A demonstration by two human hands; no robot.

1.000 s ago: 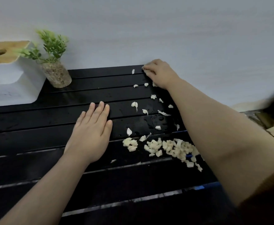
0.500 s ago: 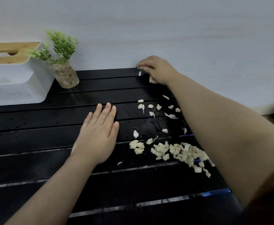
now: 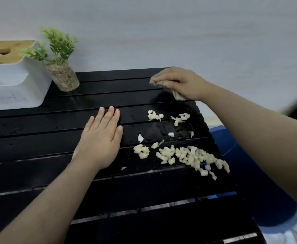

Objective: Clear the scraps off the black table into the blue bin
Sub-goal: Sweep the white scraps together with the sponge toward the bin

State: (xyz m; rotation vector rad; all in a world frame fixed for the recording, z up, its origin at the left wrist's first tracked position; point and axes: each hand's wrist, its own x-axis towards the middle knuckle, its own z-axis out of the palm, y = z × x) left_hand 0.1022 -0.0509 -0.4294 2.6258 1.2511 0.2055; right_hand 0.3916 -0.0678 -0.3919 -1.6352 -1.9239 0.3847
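Note:
Pale yellowish scraps (image 3: 183,156) lie in a loose pile near the right edge of the black slatted table (image 3: 56,138), with smaller clusters of scraps (image 3: 154,115) further back. My right hand (image 3: 181,83) is at the table's far right corner, closed on a crumpled beige cloth (image 3: 176,95) that pokes out on both sides of the fingers. My left hand (image 3: 102,136) lies flat, palm down, on the table to the left of the scraps, holding nothing. The blue bin (image 3: 260,182) stands below the table's right edge, partly hidden by my right forearm.
A white tissue box (image 3: 12,83) with a wooden lid sits at the back left. Beside it stands a small green plant in a pebble-filled glass (image 3: 63,74). A pale wall runs behind the table. Wet patches glisten on the slats near the scraps.
My right hand has stayed at the far right corner with the cloth. The scattered far scraps have been pushed nearer, into tighter clusters. The view has shifted, bringing the blue bin into sight. My left hand is still.

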